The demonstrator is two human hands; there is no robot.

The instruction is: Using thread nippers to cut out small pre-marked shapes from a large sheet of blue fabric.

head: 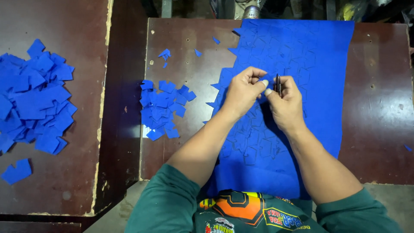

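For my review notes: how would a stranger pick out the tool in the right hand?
Start at the big blue sheet on the brown table. Both hands meet above its middle; the right hand pinches a thin, dark metal tool, the only non-blue thing there.

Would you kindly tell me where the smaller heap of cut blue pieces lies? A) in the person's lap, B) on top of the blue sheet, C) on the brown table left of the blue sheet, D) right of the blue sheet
C: the smaller heap lies on the brown table, left of the blue sheet over which the left hand and right hand work.
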